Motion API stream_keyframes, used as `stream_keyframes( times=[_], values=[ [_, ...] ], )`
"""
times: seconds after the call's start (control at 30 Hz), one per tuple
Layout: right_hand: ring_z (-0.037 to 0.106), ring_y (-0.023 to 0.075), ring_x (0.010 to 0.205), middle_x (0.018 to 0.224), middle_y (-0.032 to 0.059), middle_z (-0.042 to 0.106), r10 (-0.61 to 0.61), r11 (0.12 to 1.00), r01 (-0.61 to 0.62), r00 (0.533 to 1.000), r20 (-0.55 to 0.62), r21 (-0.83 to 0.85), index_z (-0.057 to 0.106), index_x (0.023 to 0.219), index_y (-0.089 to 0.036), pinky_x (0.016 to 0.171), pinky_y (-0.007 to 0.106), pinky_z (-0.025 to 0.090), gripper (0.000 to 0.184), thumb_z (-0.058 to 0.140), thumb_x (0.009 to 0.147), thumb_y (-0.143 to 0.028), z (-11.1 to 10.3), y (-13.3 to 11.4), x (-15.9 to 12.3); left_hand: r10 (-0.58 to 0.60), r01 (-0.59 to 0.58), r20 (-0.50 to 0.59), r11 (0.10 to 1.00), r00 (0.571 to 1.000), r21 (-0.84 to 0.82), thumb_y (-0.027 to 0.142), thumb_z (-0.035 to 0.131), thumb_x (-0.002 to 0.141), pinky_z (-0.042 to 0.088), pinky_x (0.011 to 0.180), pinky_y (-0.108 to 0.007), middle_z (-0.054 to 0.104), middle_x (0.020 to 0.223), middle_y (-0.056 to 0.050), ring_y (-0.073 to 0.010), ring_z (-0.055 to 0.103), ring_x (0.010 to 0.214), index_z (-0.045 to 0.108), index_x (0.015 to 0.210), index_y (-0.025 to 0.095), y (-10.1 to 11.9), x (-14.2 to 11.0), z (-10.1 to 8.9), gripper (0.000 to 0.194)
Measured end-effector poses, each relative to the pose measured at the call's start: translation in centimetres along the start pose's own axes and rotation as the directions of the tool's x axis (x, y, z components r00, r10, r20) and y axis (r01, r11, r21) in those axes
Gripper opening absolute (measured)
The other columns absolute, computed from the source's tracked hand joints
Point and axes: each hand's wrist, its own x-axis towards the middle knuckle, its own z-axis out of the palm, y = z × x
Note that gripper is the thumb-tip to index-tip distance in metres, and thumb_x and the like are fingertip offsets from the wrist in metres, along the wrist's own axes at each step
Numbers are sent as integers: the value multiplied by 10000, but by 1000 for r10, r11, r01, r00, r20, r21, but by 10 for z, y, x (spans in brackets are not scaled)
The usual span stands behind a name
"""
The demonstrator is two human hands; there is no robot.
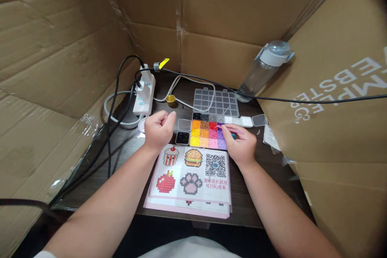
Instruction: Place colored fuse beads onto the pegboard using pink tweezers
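My left hand (157, 130) is curled into a loose fist above the desk, just left of a small black bead container (182, 138); nothing shows in it. My right hand (241, 143) rests at the right edge of the bead tray (208, 131), fingers pinched on a thin tool with a teal tip that points into the purple beads. The tray holds rows of orange, yellow, red, pink, purple, black and white beads. A pattern sheet (190, 173) with cupcake, burger, apple and paw pictures lies in front of the tray, between my forearms.
The tray's clear lid (215, 102) lies behind it. A power strip (144, 93) with cables sits at the back left, a gold cap (171, 99) beside it. A clear water bottle (262, 69) leans at the back right. Cardboard walls surround the dark desk (127, 149).
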Motion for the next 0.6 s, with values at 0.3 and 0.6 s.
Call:
stream_keyframes(
  times=[0.3, 0.6],
  values=[
    [723, 175, 717, 791, 46, 762, -45, 999, 46, 998, 52, -11, 742, 779, -183, 723, 317, 613, 66, 684, 801, -202, 0, 1, 0, 12, -12, 0, 1000, 1000, 4, 230, 614, 781, 201, 468, -269, 206, 496, 65, -64, 213, 486, 192, 526, 194, 0, 0, 1, 495],
    [724, 176, 708, 785, 46, 764, -51, 998, 53, 997, 63, -26, 740, 774, -185, 716, 321, 616, 75, 682, 806, -220, 1, 0, 0, -2, 2, -3, 1000, 1000, -14, 225, 617, 775, 198, 477, -271, 205, 502, 63, -65, 211, 490, 188, 529, 192, 2, 0, 0, 496]
  ],
)
